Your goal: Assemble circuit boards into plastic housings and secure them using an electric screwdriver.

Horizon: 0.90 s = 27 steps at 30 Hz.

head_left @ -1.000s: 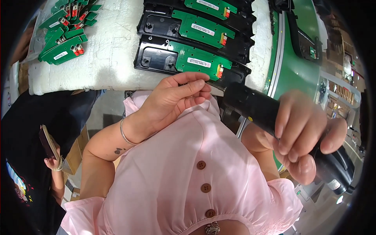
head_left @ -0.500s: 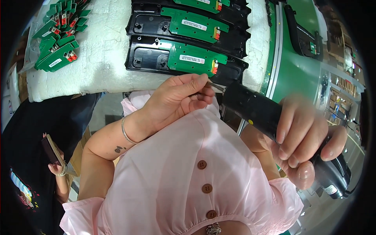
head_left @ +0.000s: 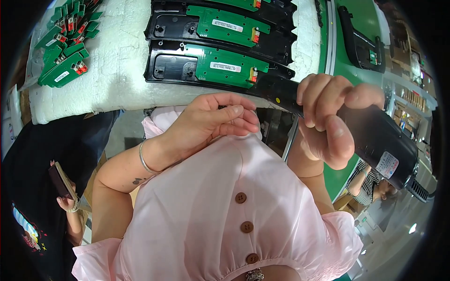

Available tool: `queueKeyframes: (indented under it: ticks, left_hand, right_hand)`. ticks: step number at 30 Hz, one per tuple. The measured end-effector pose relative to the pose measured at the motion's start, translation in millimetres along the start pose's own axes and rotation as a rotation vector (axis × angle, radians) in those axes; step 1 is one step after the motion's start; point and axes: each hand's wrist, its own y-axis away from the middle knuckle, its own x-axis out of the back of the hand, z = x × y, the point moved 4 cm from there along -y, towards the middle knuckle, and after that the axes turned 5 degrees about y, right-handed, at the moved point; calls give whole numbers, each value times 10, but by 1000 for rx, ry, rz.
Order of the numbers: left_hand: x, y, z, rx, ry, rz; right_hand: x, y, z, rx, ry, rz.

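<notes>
My right hand [head_left: 328, 105] is wrapped round a black electric screwdriver [head_left: 379, 133], its cable leaving the rear end. The tool's front reaches over the right part of the nearest black plastic housing [head_left: 168, 65]; its tip cannot be made out against the black. A green circuit board [head_left: 206, 77] with a white label and a red-and-white connector lies in that housing. In front of the work surface's near edge, my left hand [head_left: 218, 117] is loosely closed, thumb against the curled fingers. Whatever it may hold is hidden.
More black housings with boards [head_left: 220, 25] lie in a row behind. A pile of green boards [head_left: 63, 61] sits at the left on the white foam [head_left: 122, 70]. Right of it, a green surface carries another black housing [head_left: 356, 42]. A person in black stands at the left, holding a phone-like object [head_left: 63, 180].
My right hand has carried the screwdriver up and left, from my left fingertips to the nearest housing. My left hand has drawn slightly down, its fingers now off the tool's tip.
</notes>
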Motion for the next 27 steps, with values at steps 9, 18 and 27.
queueKeyframes:
  ticks: [9, 18, 27]
  left_hand:
    - [81, 7, 36, -55, 57, 93]
    - [104, -41, 50, -62, 227, 104]
    - [-11, -134, 32, -47, 322, -22]
  right_hand:
    - [-91, -70, 51, -33, 16, -54]
    - [-25, -150, -118, 42, -103, -152]
    - [71, -174, -449, 36, -130, -306]
